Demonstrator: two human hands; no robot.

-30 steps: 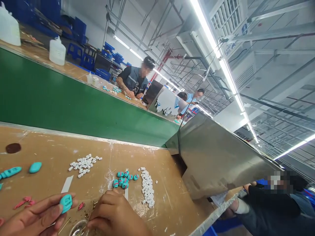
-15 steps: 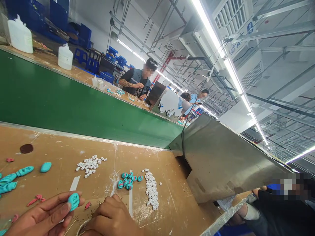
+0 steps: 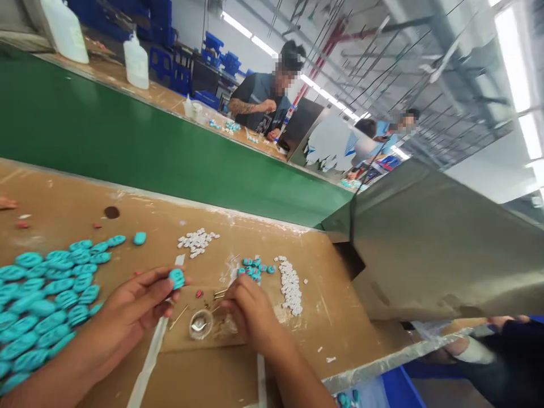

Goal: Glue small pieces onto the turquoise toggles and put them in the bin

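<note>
My left hand (image 3: 142, 297) pinches a small turquoise moulded piece (image 3: 176, 278) with grooves on its face, between thumb and fingertips. Fingers closed, my right hand (image 3: 249, 309) holds what looks like a thin stick (image 3: 215, 309), its end pointing at a small clear cup (image 3: 200, 324) with whitish contents. The cup stands on a brown board between my hands. Just beyond my right hand lies a cluster of turquoise pieces with pink stripes (image 3: 255, 265). A small red piece (image 3: 199, 293) and a loose thin stick (image 3: 179, 317) lie near the cup.
Many turquoise pieces (image 3: 51, 306) cover the table's left side. Small white pieces lie in two groups, one farther back (image 3: 198, 242) and one at the right (image 3: 291, 289). A metal panel (image 3: 416, 249) stands at the right. People work beyond the green divider (image 3: 170, 164).
The view has shifted, showing more of the table and the cup. My right hand has risen from beside the cup, now with the stick visible. My left hand still holds the turquoise piece.
</note>
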